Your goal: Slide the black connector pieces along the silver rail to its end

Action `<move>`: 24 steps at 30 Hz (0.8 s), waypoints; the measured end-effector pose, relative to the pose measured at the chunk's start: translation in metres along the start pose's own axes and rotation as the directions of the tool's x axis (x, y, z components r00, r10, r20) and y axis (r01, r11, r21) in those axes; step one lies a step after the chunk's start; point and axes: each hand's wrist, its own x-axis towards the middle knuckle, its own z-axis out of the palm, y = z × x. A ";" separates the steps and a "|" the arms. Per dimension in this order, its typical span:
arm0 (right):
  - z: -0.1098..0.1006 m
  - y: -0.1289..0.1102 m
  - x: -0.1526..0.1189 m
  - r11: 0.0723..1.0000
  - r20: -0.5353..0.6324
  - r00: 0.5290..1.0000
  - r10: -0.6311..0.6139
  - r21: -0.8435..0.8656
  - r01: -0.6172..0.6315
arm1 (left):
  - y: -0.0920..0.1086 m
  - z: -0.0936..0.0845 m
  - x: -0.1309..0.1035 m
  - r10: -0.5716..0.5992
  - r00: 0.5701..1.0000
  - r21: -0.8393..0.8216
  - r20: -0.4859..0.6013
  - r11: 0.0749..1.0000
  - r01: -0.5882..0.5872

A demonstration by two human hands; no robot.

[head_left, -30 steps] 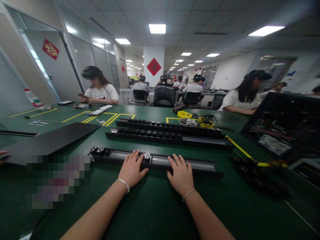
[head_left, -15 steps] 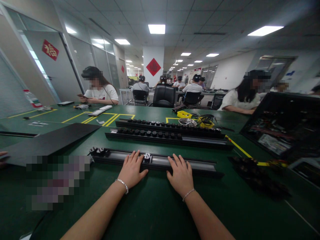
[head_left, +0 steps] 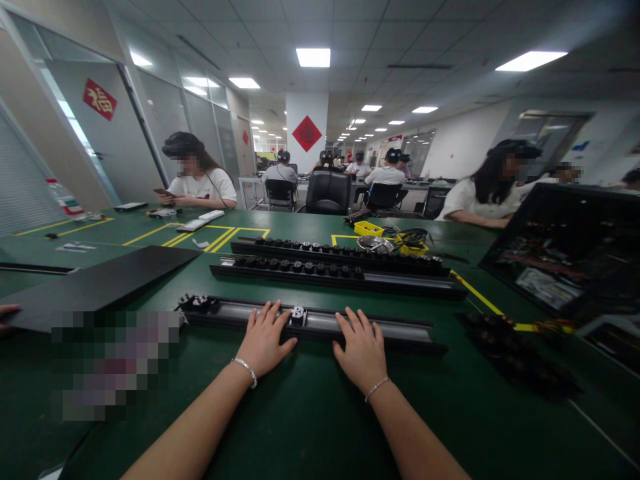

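A long black rail with a silvery inner channel lies across the green table in front of me. My left hand rests on its middle with fingers spread, the fingertips beside a small black-and-white module in the channel. Farther right, my right hand lies on the rail, its fingers also spread. Dark modules sit at the rail's left end. Behind it, a second rail holds a row of modules on its left part, and a third rail is lined with modules.
A black panel lies at the left, a person's fingers at its edge. On the right are a pile of dark parts and an open black case. Yellow trays and a metal bowl stand behind the rails.
The small black-and-white module has shifted slightly right along the channel. Both my hands look almost unmoved on the rail.
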 end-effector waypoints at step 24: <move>-0.002 -0.001 -0.001 1.000 -0.008 1.000 -0.004 -0.004 0.004 | 0.006 -0.001 -0.002 0.071 0.997 -0.027 -0.011 0.997 -0.071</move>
